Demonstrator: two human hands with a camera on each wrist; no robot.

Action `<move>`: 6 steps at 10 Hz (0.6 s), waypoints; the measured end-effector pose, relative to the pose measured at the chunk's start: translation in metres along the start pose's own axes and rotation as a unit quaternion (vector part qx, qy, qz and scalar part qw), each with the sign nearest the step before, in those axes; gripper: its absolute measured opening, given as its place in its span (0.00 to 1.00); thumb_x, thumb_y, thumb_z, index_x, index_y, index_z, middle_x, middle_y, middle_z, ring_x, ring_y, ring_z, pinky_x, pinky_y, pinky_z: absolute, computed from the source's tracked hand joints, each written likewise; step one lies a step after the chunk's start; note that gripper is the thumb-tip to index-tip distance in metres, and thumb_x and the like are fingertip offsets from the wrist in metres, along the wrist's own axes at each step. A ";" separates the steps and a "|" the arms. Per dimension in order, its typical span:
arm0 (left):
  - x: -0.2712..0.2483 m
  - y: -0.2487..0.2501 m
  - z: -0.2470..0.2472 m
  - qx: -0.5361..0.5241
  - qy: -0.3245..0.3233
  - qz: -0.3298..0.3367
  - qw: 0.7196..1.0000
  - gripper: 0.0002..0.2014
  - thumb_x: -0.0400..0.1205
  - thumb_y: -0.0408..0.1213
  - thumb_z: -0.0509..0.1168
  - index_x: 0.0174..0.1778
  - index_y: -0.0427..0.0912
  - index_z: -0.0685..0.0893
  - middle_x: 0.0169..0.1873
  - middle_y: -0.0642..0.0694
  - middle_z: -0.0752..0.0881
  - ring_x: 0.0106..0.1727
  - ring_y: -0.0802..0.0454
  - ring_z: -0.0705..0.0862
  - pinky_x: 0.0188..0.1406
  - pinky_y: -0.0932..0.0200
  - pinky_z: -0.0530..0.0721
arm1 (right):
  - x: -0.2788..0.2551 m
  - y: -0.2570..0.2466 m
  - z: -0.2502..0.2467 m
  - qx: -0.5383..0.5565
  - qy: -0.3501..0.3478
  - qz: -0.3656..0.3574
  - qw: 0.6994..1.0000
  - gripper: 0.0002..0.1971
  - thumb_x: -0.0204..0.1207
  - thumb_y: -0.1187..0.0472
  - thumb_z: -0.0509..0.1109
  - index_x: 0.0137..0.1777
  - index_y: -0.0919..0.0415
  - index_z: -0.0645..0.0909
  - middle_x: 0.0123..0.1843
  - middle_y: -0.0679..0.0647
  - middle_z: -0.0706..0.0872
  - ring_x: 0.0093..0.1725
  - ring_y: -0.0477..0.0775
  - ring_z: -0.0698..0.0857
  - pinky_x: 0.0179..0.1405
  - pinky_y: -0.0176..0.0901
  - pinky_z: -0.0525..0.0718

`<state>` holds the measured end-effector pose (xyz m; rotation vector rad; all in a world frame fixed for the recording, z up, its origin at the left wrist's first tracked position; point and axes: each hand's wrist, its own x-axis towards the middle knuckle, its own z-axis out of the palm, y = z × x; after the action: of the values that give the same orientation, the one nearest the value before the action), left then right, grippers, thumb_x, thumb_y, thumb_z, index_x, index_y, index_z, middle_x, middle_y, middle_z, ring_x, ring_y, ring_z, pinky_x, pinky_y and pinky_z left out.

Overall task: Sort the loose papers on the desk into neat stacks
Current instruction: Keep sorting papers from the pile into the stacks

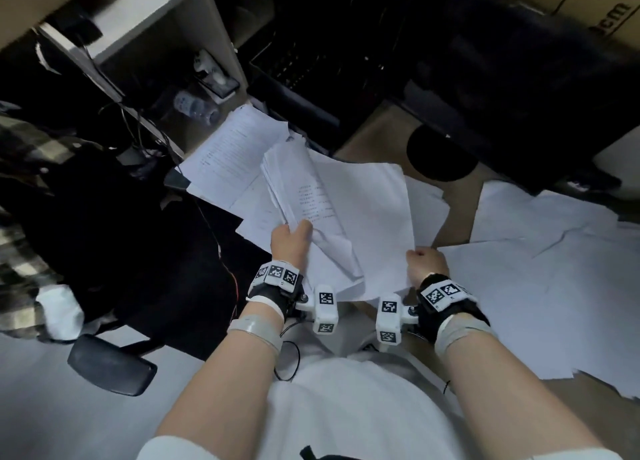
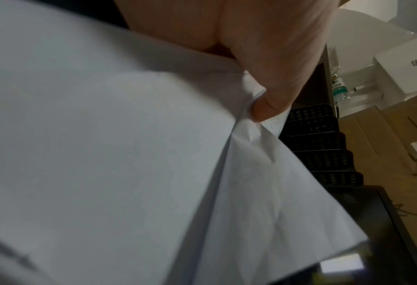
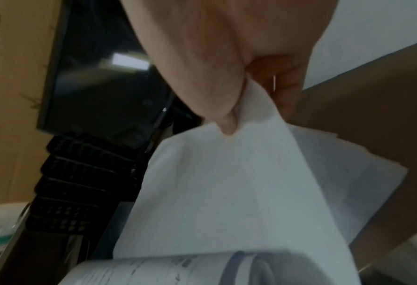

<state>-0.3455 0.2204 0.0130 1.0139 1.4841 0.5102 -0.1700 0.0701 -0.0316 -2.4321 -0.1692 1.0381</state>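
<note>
A thick bundle of white papers [image 1: 304, 196] is held up just above the worktop [image 1: 388, 137], gripped near its lower edge by the left hand [image 1: 289, 243], whose thumb lies on the top page and whose other fingers are hidden beneath. In the left wrist view the thumb [image 2: 273, 104] is seen pressing into the sheets, which crease and fan slightly under it; the grip is probably meant to keep the gathered pages together while more are added. A single large sheet [image 1: 374, 224] is pinched at its near corner by the right hand [image 1: 427, 263], and in the right wrist view the fingers [image 3: 217, 108] are closed tightly on the paper, which hangs in a soft curve from the pinch. It appears that this sheet is being brought toward the bundle, or peeled from it; which cannot be told. The paper is thin, matte and flexible, some pages printed with small lines of text, others blank. More loose sheets [image 1: 540, 286] lie scattered and overlapping across the brown worktop to the right, several with curled or dog-eared edges, and another printed pile [image 1: 228, 154] lies beyond the bundle to the left. Sorting seems at an early stage. Behind the papers stand a black mesh file tray [image 1: 304, 68], a dark monitor [image 1: 519, 78] on a round base, and cardboard boxes [image 1: 571, 5]. A plastic water bottle [image 1: 195, 107] lies near the far left edge.
</note>
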 end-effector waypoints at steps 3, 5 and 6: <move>0.002 -0.002 0.006 0.085 -0.006 0.042 0.995 0.11 0.84 0.42 0.68 0.42 0.38 0.84 0.46 0.34 0.90 0.45 0.39 0.90 0.42 0.52 0.87 | 0.009 0.024 0.008 0.001 -0.033 0.085 0.996 0.19 0.87 0.64 0.54 0.70 0.75 0.76 0.71 0.70 0.79 0.70 0.67 0.79 0.65 0.51 0.77; 0.005 0.004 0.002 0.110 -0.032 0.039 0.993 0.17 0.89 0.40 0.61 0.50 0.27 0.84 0.43 0.33 0.89 0.44 0.38 0.88 0.25 0.72 0.79 | -0.013 -0.007 0.000 0.024 -0.010 0.123 0.992 0.20 0.88 0.67 0.52 0.76 0.72 0.71 0.77 0.67 0.74 0.76 0.64 0.74 0.74 0.52 0.73; 0.009 0.007 -0.001 0.122 -0.033 0.038 0.991 0.16 0.90 0.39 0.60 0.36 0.39 0.78 0.30 0.47 0.81 0.36 0.48 0.82 0.28 0.70 0.79 | -0.017 -0.012 -0.002 -0.091 -0.024 0.048 0.994 0.20 0.87 0.66 0.54 0.76 0.69 0.72 0.78 0.62 0.74 0.77 0.61 0.74 0.76 0.53 0.73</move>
<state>-0.3440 0.2312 0.0135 1.2710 1.4765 0.3509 -0.1799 0.0749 -0.0138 -2.6010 -0.1716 1.1710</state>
